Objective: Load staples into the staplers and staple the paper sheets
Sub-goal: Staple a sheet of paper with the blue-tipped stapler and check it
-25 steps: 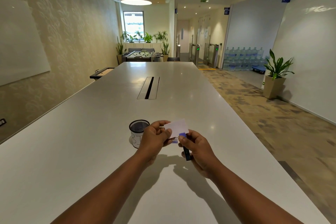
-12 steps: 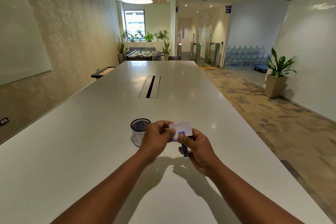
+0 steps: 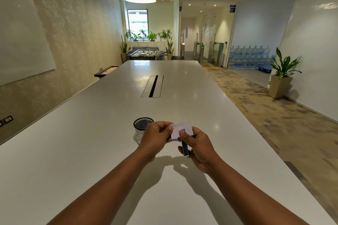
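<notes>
Long and white, the counter [image 3: 91, 151] runs away toward a far window. Above its near end, both hands meet: the left hand [image 3: 155, 138] pinches a small white paper sheet [image 3: 181, 129] by its edge, while the right hand [image 3: 198, 149] grips a dark blue stapler [image 3: 184, 149], long axis pointing away, nose at the paper. Just left stands a black mesh cup [image 3: 141, 127].

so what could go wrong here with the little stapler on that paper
1. The right hand holds the small blue stapler in mid-air above the white table; unsupported, it may slip as it is squeezed.
2. The left hand pinches the small white paper sheets near the stapler; a finger could get nipped.
</notes>
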`<state>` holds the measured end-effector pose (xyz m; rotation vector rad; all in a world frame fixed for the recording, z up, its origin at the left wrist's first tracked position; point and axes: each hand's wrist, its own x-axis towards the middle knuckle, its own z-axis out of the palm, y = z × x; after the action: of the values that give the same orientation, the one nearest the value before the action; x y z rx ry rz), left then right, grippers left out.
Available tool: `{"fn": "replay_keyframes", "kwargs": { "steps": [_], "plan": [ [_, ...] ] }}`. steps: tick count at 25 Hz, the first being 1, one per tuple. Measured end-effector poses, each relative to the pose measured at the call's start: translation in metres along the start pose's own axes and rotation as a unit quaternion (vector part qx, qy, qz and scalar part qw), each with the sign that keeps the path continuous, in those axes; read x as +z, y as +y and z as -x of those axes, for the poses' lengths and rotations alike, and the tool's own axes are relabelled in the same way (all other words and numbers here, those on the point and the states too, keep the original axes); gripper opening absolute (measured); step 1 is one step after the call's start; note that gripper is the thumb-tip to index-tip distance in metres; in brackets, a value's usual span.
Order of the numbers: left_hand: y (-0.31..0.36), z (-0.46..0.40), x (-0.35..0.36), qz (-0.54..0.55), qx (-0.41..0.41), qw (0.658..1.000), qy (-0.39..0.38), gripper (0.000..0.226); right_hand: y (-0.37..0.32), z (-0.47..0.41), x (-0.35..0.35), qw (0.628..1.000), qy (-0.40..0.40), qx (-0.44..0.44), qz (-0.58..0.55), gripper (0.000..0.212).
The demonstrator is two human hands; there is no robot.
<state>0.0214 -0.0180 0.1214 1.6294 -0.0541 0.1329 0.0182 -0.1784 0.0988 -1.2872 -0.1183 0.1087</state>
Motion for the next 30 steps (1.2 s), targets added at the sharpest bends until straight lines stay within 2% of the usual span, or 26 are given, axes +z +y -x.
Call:
{"fn": "replay_keyframes", "kwargs": {
  "steps": [6, 11, 17, 22, 26, 30],
  "plan": [
    [-0.001, 0.004, 0.001, -0.011, 0.006, 1.000, 0.014, 0.015, 0.003, 0.000, 0.003, 1.000, 0.004, 0.002, 0.007, 0.051],
    [-0.001, 0.006, 0.000, -0.007, 0.004, 1.000, 0.005, 0.015, 0.003, 0.002, 0.004, 1.000, 0.006, 0.001, 0.022, 0.039],
    [0.000, 0.012, 0.004, 0.020, 0.010, 0.999, -0.036, 0.022, 0.007, 0.003, 0.000, 0.997, 0.049, -0.040, 0.032, 0.019],
    [-0.004, 0.009, 0.004, 0.015, 0.000, 0.999, -0.037, 0.021, 0.009, 0.001, -0.005, 0.999, 0.035, -0.006, 0.023, 0.022],
    [-0.012, 0.003, 0.003, 0.000, -0.025, 0.999, 0.021, 0.015, 0.017, 0.000, -0.006, 1.000, 0.003, 0.030, 0.000, 0.027],
    [-0.018, -0.006, 0.000, 0.011, -0.024, 0.993, 0.112, 0.014, 0.032, -0.008, -0.013, 0.996, 0.072, 0.054, 0.030, 0.017]
  ]
}}
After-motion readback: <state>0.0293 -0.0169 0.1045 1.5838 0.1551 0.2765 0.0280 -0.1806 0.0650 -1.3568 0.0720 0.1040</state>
